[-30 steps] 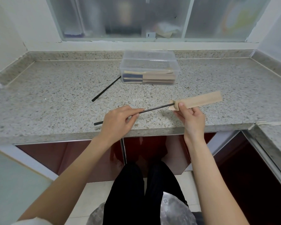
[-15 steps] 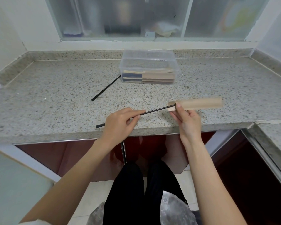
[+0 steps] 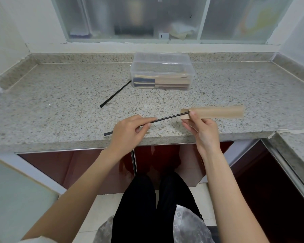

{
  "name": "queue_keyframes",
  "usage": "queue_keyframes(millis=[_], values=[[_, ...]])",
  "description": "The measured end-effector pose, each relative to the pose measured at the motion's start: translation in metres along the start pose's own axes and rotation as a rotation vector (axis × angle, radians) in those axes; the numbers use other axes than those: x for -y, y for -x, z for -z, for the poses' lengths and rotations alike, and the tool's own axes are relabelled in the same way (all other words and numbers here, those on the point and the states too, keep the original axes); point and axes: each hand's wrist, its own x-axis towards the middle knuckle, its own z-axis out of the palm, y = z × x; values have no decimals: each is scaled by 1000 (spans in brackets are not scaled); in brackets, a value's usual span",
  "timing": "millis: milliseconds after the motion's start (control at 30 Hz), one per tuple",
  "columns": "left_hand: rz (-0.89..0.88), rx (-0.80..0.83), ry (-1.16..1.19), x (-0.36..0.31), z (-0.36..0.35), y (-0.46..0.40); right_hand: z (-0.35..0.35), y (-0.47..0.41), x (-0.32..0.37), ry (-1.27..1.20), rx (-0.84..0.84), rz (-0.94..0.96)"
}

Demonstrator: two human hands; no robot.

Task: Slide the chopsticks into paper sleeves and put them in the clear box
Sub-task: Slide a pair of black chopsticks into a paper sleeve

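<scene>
Mid-frame: left hand pinching black chopstick mid-shaft, tip just at mouth of flimsy kraft paper sleeve pinched by right hand at open end, probably crumples easily so best gripped there; clear box upper center.

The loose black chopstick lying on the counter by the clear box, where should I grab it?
Pinch the loose chopstick near its free near-left end, coming from above; its far end touches or nearly touches the clear box, so fingers have more room at the open end.
</scene>
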Motion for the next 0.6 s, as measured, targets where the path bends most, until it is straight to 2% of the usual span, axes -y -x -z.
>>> queue_keyframes(millis=[300, 600], values=[[7, 55, 71, 5, 4, 1, 3, 2, -2, 104, 46, 40], [92, 59, 99, -13, -1, -11, -28, 14, -11, 133, 186, -57]])
